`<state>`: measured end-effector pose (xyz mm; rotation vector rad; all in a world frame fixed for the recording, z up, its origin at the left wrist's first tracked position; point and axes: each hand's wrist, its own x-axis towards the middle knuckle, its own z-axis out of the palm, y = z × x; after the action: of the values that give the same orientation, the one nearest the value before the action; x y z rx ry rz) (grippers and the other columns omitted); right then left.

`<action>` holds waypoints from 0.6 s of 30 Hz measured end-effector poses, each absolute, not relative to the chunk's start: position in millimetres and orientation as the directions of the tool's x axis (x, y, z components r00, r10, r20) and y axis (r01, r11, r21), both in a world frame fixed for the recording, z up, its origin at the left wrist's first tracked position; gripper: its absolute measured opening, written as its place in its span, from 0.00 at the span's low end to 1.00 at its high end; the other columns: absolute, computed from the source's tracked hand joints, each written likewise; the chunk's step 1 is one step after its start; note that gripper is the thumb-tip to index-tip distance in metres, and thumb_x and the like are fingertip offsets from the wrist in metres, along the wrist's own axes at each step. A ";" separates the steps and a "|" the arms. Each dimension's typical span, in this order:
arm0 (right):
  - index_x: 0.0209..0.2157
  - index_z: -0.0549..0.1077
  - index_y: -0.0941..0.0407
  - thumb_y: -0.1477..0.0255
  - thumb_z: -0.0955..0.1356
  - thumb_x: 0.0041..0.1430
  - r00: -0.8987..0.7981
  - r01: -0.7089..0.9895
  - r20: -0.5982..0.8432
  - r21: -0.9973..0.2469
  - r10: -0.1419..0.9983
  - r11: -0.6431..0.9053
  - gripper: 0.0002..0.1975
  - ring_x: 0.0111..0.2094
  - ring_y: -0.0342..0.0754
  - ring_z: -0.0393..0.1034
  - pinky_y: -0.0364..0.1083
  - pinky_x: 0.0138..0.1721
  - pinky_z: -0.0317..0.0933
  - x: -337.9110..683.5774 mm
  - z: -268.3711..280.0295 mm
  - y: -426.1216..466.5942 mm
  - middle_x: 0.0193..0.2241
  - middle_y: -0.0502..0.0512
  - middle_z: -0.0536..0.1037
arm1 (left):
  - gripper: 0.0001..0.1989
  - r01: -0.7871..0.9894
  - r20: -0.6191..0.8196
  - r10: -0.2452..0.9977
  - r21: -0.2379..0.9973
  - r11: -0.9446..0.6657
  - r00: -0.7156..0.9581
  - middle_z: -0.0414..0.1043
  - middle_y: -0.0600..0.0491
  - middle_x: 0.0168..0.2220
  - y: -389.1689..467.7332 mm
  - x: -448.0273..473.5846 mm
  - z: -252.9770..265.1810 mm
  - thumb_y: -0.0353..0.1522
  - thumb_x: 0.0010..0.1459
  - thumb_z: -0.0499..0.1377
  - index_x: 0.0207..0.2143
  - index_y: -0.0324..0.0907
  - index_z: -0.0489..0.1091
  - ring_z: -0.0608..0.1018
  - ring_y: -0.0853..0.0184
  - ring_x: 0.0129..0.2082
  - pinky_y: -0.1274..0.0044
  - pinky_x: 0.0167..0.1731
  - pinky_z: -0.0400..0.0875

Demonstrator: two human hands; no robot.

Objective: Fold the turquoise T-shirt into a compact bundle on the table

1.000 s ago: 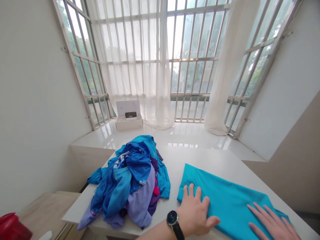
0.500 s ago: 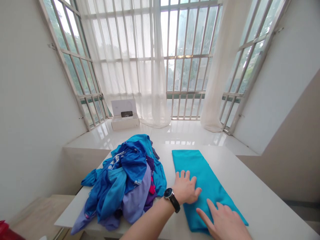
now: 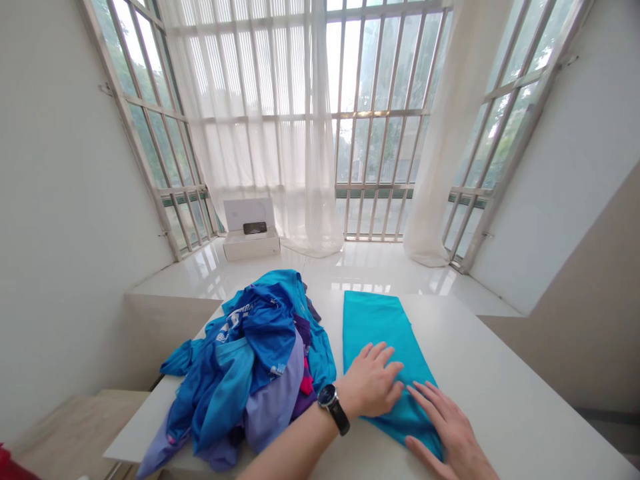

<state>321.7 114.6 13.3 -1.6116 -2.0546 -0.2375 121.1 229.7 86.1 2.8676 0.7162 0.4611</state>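
Note:
A folded turquoise garment (image 3: 377, 320) lies flat on the right part of the white table, its long sides running away from me. My left hand (image 3: 374, 381), with a dark-strapped watch (image 3: 328, 396) on the wrist, rests on the garment's middle, fingers extended. Nearer to me, my right hand (image 3: 447, 430) lies along the garment's right edge, its thumb and fingers apart and touching the cloth. Part of the near end is hidden under the hands. To the left is a heap of crumpled clothes (image 3: 273, 330) in blue, turquoise, lilac, purple and pink.
An open white box (image 3: 251, 245) with a dark device (image 3: 255, 228) stands on the windowsill (image 3: 320, 270) behind the table (image 3: 480, 373). Sheer curtains (image 3: 250, 133) hang before the barred window. A red object (image 3: 13, 465) shows at the lower left corner.
My right hand has shifted slightly up, to the garment's right edge, and my left hand slightly toward me. The garment's near right corner, which stuck out beyond my hand, no longer shows there.

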 end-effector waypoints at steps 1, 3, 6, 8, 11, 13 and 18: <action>0.60 0.66 0.48 0.52 0.67 0.58 -0.136 0.945 0.499 -0.193 0.856 0.263 0.31 0.62 0.63 0.60 0.60 0.56 0.64 323.5 11.1 113.9 0.61 0.58 0.68 | 0.26 0.393 0.251 0.445 0.232 -0.890 0.859 0.54 0.45 0.67 224.1 120.9 86.1 0.45 0.70 0.42 0.63 0.44 0.59 0.54 0.55 0.68 0.60 0.65 0.51; 0.58 0.69 0.48 0.51 0.66 0.58 -0.049 0.948 0.500 -0.248 0.865 0.198 0.28 0.63 0.64 0.58 0.62 0.58 0.62 326.9 7.5 112.5 0.62 0.58 0.66 | 0.30 0.344 0.221 0.401 0.255 -0.904 0.889 0.53 0.45 0.68 216.9 119.7 86.1 0.49 0.68 0.43 0.65 0.44 0.55 0.54 0.54 0.68 0.59 0.65 0.50; 0.56 0.70 0.48 0.51 0.65 0.60 0.074 0.946 0.474 -0.311 0.877 0.088 0.26 0.60 0.61 0.64 0.60 0.54 0.68 336.9 3.2 108.8 0.61 0.59 0.68 | 0.34 0.321 0.181 0.374 0.267 -0.909 0.909 0.50 0.44 0.69 214.7 116.8 86.5 0.51 0.67 0.43 0.68 0.43 0.49 0.52 0.53 0.68 0.58 0.65 0.49; 0.57 0.70 0.48 0.52 0.67 0.58 0.079 0.946 0.444 -0.315 0.892 0.073 0.28 0.57 0.60 0.68 0.56 0.51 0.72 346.6 1.1 104.5 0.60 0.60 0.69 | 0.35 0.314 0.175 0.366 0.267 -0.911 0.914 0.48 0.44 0.69 215.9 115.5 87.1 0.52 0.67 0.44 0.68 0.43 0.48 0.51 0.52 0.69 0.58 0.65 0.47; 0.59 0.68 0.47 0.53 0.70 0.56 -0.003 0.944 0.401 -0.302 0.916 0.135 0.30 0.57 0.60 0.69 0.53 0.50 0.72 358.6 0.6 97.5 0.61 0.59 0.68 | 0.37 0.305 0.174 0.355 0.260 -0.916 0.919 0.47 0.42 0.70 217.2 114.8 87.5 0.54 0.65 0.45 0.68 0.42 0.47 0.50 0.52 0.69 0.58 0.65 0.46; 0.59 0.68 0.45 0.54 0.70 0.55 -0.016 0.939 0.391 -0.310 0.920 0.148 0.30 0.57 0.59 0.69 0.52 0.51 0.72 361.4 2.0 94.2 0.61 0.56 0.68 | 0.38 0.310 0.175 0.356 0.241 -0.920 0.918 0.47 0.42 0.69 217.2 115.1 87.5 0.54 0.65 0.45 0.68 0.41 0.47 0.50 0.51 0.69 0.59 0.65 0.46; 0.56 0.71 0.43 0.55 0.70 0.56 0.089 0.889 0.395 -0.445 0.915 0.106 0.26 0.56 0.56 0.70 0.49 0.51 0.71 351.8 10.4 90.5 0.60 0.53 0.70 | 0.34 0.267 0.256 0.308 0.181 -0.946 0.916 0.59 0.45 0.64 217.2 119.2 86.1 0.54 0.62 0.52 0.62 0.43 0.58 0.60 0.53 0.64 0.60 0.62 0.53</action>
<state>351.8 90.5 10.4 -1.7631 -1.7799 0.0533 119.2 217.2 86.1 2.9349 0.4423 0.4262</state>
